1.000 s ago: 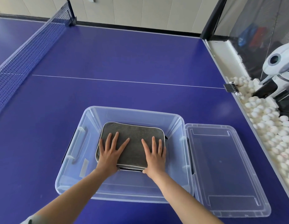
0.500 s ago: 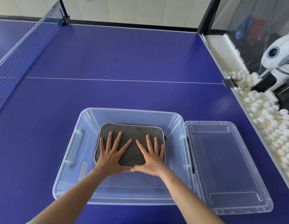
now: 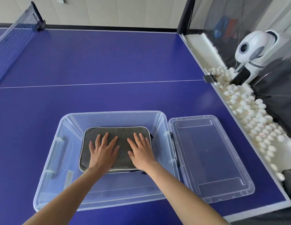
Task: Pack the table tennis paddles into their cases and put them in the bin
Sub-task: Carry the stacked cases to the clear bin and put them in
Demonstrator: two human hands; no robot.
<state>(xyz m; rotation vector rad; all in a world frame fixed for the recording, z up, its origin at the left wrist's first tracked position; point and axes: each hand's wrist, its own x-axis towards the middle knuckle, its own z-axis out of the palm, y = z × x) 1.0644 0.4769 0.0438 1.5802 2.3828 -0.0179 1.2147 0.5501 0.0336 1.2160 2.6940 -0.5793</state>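
Note:
A grey paddle case [image 3: 121, 133] with a pale zip edge lies flat inside the clear plastic bin [image 3: 107, 202] on the blue table. A dark edge of something shows beneath the case at its near side. My left hand [image 3: 103, 151] rests flat on the left half of the case, fingers spread and straight. My right hand [image 3: 141, 151] lies flat on the right half, fingers straight too. No paddle is visible; whatever the case holds is hidden.
The bin's clear lid [image 3: 211, 157] lies on the table right of the bin. Beyond the right table edge, several white balls [image 3: 248, 111] fill a trough beside a white ball machine [image 3: 255, 49]. The net [image 3: 10, 44] runs at far left.
Both hands stay flat on the case; my thumbs, which touched half a second ago, have moved apart. The view has shifted slightly.

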